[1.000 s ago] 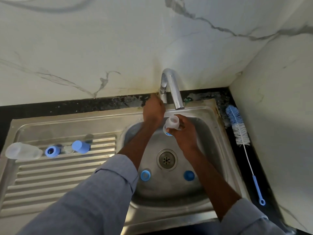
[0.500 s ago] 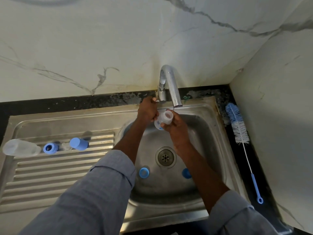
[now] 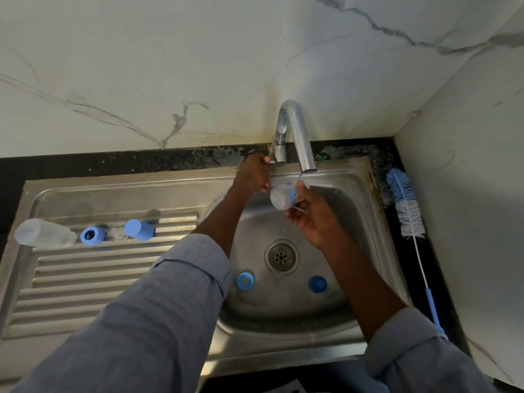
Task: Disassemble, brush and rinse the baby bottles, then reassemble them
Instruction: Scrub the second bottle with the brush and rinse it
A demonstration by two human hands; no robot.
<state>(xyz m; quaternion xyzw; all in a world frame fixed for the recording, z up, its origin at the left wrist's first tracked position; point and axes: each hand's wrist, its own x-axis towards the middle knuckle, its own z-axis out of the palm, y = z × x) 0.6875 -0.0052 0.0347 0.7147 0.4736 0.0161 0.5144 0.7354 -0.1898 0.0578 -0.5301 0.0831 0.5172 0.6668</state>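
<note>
Now bottle [image 3: 280, 197] in right hand [image 3: 313, 219], beside left hand [image 3: 252, 175].

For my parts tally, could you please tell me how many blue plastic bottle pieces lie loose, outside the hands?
4: a blue ring and blue cap on the drainboard, two blue round pieces in the basin. Arms may hide more.

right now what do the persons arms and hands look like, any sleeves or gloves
Both arms wear long grey-blue shirt sleeves, pushed up to mid-forearm, with stitched cuffs. The left hand and right hand are bare: no gloves, and no rings or watch that I can see.
</note>
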